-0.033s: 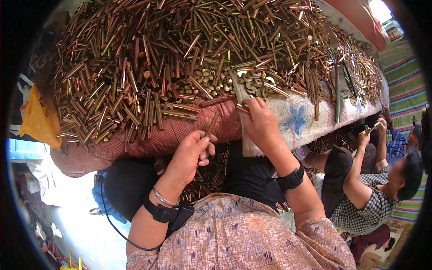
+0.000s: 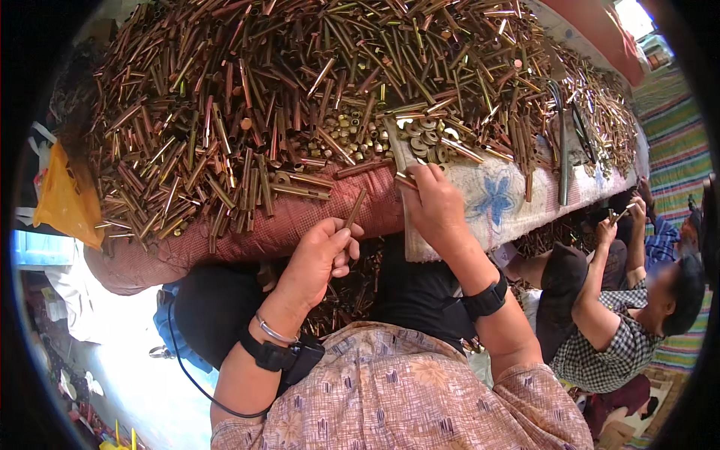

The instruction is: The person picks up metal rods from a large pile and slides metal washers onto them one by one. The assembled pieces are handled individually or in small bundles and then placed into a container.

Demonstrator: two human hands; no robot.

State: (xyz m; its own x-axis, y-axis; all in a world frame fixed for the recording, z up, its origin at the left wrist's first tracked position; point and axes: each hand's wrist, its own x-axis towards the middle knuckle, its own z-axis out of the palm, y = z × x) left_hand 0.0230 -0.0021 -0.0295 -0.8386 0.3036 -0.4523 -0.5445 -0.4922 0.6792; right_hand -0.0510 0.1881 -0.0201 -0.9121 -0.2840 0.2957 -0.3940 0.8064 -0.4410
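A brown rod (image 2: 356,208) tilts in the left grip (image 2: 322,251).

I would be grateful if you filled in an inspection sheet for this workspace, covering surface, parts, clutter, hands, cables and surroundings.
Surface: red sacking along the near edge; white cloth with a blue flower right of it.
Parts: pile of metal tubes, small brass-coloured pieces, flat round discs.
Clutter: yellow-orange bag at left; long grey tool at right.
Hands: left hand pinches a slim metal rod; right hand holds a short metal piece, partly hidden by the fingers.
Cables: one black cable beside the left forearm.
Surroundings: co-worker at right; striped sheet behind.
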